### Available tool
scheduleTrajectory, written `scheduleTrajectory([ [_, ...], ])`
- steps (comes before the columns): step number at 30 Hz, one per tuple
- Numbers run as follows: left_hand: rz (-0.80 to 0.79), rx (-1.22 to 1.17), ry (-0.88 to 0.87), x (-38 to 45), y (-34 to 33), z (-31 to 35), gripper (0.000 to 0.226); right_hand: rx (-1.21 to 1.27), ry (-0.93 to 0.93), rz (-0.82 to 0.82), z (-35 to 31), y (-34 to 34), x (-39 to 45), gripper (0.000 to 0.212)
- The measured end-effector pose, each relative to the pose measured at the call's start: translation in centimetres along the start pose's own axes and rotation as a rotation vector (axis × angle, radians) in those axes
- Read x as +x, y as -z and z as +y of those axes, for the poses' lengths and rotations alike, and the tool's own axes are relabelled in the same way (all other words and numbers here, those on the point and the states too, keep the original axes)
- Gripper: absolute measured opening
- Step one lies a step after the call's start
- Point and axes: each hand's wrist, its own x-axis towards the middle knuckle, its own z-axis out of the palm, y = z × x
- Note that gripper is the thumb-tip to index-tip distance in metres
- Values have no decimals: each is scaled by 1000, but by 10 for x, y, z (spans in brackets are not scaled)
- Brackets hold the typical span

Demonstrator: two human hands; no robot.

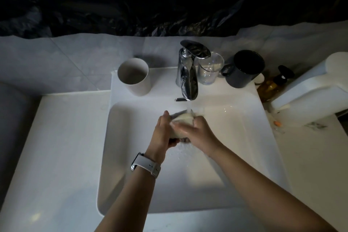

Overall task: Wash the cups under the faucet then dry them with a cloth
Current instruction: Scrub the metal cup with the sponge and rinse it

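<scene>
Over the white sink (pixel 244 137), both my hands hold a pale cup (pixel 183 119) under the stream from the chrome faucet (pixel 187 73). My left hand (pixel 162 132) grips the cup from the left and below. My right hand (pixel 197 131) wraps around its right side, fingers lying across it. The cup is blurred and mostly covered by the hands. On the sink's back ledge stand a white cup (pixel 134 76) left of the faucet, and a clear glass cup (pixel 210 68) and a dark mug (pixel 243 68) right of it.
An amber pump bottle (pixel 273 83) and a large white object (pixel 312 88) sit at the right of the sink. White counter (pixel 62 147) surrounds the basin. Black plastic sheeting (pixel 150 2) covers the wall behind. No cloth is visible.
</scene>
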Motion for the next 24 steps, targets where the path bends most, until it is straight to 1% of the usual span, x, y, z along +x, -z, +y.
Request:
scheduleTrajectory([
  [1, 66, 115, -128, 2, -1, -6, 33, 92, -137, 26, -1, 4, 5, 23],
  [2, 97, 244, -261, 2, -1, -9, 24, 206, -291, 14, -2, 8, 8, 29],
  [3, 87, 358, -374, 3, 1, -13, 21, 317, -420, -24, -4, 11, 11, 34],
  [4, 65, 417, -427, 5, 2, -17, 21, 373, -473, -44, -5, 12, 12, 39],
  [5, 41, 380, -398, 6, 2, -16, 20, 362, -457, -25, -3, 11, 13, 46],
  [6, 10, 297, -279, 5, 2, -12, 22, 293, -385, 22, -1, 8, 12, 50],
  [7, -26, 176, -113, 6, 4, -7, 31, 188, -256, 95, 2, 4, 8, 47],
  [8, -60, 45, 60, 5, 5, 0, 45, 64, -94, 162, 5, 1, 3, 40],
  [9, -100, -15, 191, 5, 6, 5, 58, -29, 57, 188, 8, -2, -2, 33],
  [10, -127, -2, 252, 5, 6, 8, 64, -53, 151, 178, 9, -5, -7, 29],
  [11, -126, 33, 254, 8, 5, 9, 64, -22, 170, 149, 9, -6, -10, 25],
  [12, -96, 77, 203, 8, 2, 10, 60, 34, 132, 130, 6, -6, -11, 20],
  [13, -50, 123, 106, 9, 0, 8, 51, 82, 50, 147, 2, -4, -7, 18],
  [14, -5, 189, -24, 8, -1, 5, 39, 119, -68, 165, -1, 0, -2, 17],
  [15, 29, 302, -178, 6, -2, 1, 27, 178, -204, 147, -4, 5, 5, 18],
  [16, 23, 416, -315, 5, 1, -3, 19, 280, -308, 75, -8, 10, 8, 18],
  [17, -14, 466, -405, 4, 4, -7, 14, 370, -353, -7, -10, 14, 11, 19],
  [18, -61, 458, -421, 4, 7, -9, 12, 391, -350, -41, -11, 17, 12, 21],
  [19, -104, 399, -373, 2, 7, -6, 11, 356, -332, -32, -9, 17, 12, 25],
  [20, -135, 300, -273, 1, 7, -1, 13, 271, -276, 11, -8, 15, 8, 30],
  [21, -164, 146, -129, -1, 6, 5, 19, 164, -180, 77, -6, 11, 3, 32],
  [22, -186, -38, 23, -3, 3, 12, 33, 55, -59, 110, -5, 8, -3, 32],
  [23, -191, -169, 132, -3, 2, 15, 48, -29, 49, 101, -3, 4, -7, 30],
  [24, -195, -208, 182, -3, 1, 16, 59, -79, 102, 53, 0, 2, -10, 26],
])
